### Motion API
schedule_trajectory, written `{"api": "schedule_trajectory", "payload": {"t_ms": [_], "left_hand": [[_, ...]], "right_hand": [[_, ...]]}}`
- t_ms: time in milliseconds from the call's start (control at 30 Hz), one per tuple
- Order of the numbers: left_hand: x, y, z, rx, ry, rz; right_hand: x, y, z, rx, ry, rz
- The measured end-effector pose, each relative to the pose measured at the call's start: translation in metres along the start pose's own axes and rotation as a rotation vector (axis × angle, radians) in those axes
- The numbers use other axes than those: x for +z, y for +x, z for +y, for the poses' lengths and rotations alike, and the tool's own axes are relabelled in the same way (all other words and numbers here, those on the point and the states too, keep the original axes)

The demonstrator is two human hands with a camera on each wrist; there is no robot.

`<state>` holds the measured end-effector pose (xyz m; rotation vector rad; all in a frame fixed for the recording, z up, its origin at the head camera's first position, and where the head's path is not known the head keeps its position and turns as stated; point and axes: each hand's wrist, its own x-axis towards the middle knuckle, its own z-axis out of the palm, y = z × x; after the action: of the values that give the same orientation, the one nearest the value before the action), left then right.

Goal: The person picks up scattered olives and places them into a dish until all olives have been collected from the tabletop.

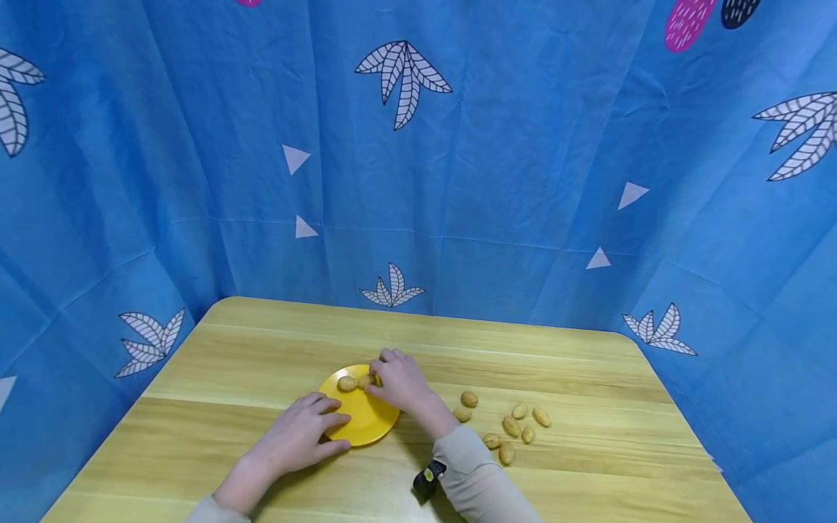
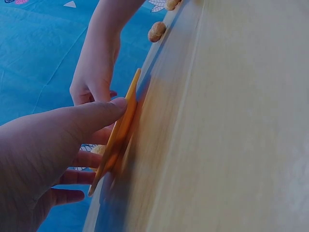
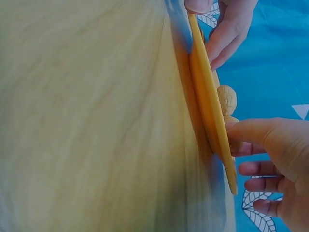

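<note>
A yellow plate (image 1: 366, 425) lies on the table. My left hand (image 1: 297, 434) rests at its left side, fingers spread and fairly straight over the rim, thumb (image 2: 113, 107) touching the near edge. At the plate's far right, my right hand (image 1: 401, 383) pinches a walnut (image 1: 367, 381) between thumb and index finger, just at the plate's surface. Another walnut (image 1: 347, 383) sits on the plate beside it. In the right wrist view the pinched walnut is partly hidden by the thumb (image 3: 241, 129), and the other walnut (image 3: 227, 100) shows above the rim.
Several walnuts (image 1: 511, 426) lie scattered on the wooden table (image 1: 588, 457) to the right of the plate, near the right forearm. A black device (image 1: 428, 479) is strapped at the right wrist. A blue patterned curtain (image 1: 510, 181) hangs behind the table.
</note>
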<state>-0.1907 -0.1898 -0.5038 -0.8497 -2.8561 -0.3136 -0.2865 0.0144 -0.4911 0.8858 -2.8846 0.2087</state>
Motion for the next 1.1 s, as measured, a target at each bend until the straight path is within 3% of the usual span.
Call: {"api": "schedule_trajectory", "payload": {"t_ms": [400, 1100], "left_hand": [[-0.001, 0.000, 0.001, -0.018, -0.015, -0.013], [0.000, 0.002, 0.001, -0.029, -0.011, -0.009]], "right_hand": [[-0.006, -0.005, 0.001, -0.014, 0.011, 0.015], [-0.044, -0.033, 0.025, -0.065, 0.012, 0.121]]}}
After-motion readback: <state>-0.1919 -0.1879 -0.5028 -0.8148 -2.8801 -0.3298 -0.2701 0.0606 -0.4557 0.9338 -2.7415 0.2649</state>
